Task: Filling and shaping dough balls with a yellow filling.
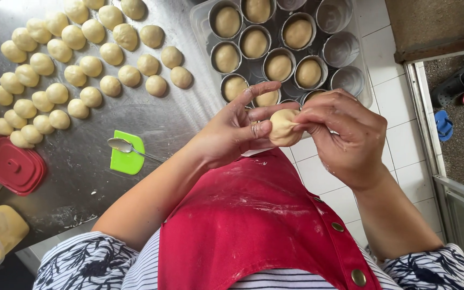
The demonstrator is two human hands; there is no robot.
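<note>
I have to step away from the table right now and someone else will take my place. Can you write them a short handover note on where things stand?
Left hand: cradles a dough ball in its grip.
Right hand: fingertips pinch the same ball from the other side.
Done: nine metal cups in the tray at upper right hold dough.
Left: three or four cups look empty; many plain dough balls sit in rows on the steel table.
A spoon rests on a green scraper near the left arm.
</note>
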